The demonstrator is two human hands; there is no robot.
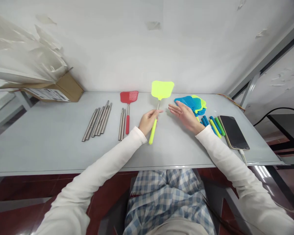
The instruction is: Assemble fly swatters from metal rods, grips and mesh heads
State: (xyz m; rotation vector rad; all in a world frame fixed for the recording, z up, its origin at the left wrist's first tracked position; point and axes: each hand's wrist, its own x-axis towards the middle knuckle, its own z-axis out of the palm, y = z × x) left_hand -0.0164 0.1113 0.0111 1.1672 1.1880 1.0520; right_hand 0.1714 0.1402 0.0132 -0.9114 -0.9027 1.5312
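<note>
My left hand (pixel 148 121) is closed around a yellow fly swatter (pixel 162 89), near where its metal rod meets the yellow grip. The swatter's head points away from me, toward the wall. To the right of it my right hand (pixel 185 117) is held open, fingers stretched out, with nothing in it. Just behind that hand lies a pile of blue and yellow swatter heads (pixel 189 102). Left of my left hand, a red fly swatter (pixel 128 107) rests on the table, beside a few short metal tubes (pixel 122 124).
Several more metal tubes (pixel 98 120) lie farther left on the grey table (pixel 49 140). Blue, yellow and green grips (pixel 215 126) sit at the right, next to a phone (pixel 234 132) with a cable. A cardboard box (pixel 68 86) stands at the back left, and a white wall (pixel 117 49) closes the back.
</note>
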